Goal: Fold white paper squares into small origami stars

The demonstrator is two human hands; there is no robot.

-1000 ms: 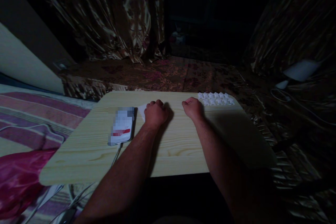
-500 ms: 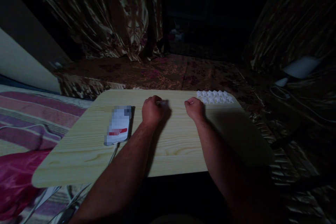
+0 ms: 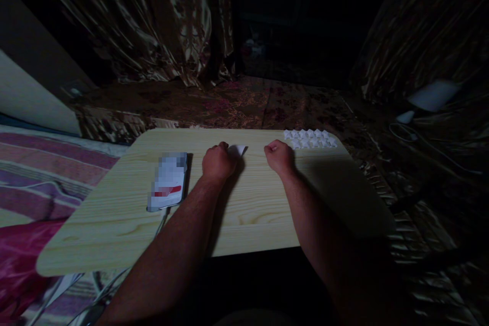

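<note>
My left hand (image 3: 217, 162) rests on the light wooden table (image 3: 248, 204) as a loose fist, and a small white piece of paper (image 3: 238, 150) sticks out past its fingers on the right side. My right hand (image 3: 278, 156) lies a short way to the right, fingers curled in, and what it holds, if anything, is hidden. Just beyond the right hand, several small white folded paper shapes (image 3: 310, 138) lie in rows near the table's far right corner. A phone (image 3: 168, 187) with a lit screen lies left of my left hand.
A cable (image 3: 162, 224) runs from the phone over the table's near edge. A striped blanket (image 3: 46, 173) and pink cloth (image 3: 19, 254) lie to the left. Dark patterned curtains (image 3: 153, 25) hang behind. A white object (image 3: 431, 96) with cords lies far right.
The white paper showed left of my left hand one second ago and now pokes out on its right side. Both hands stayed almost in place. The view shifted slightly.
</note>
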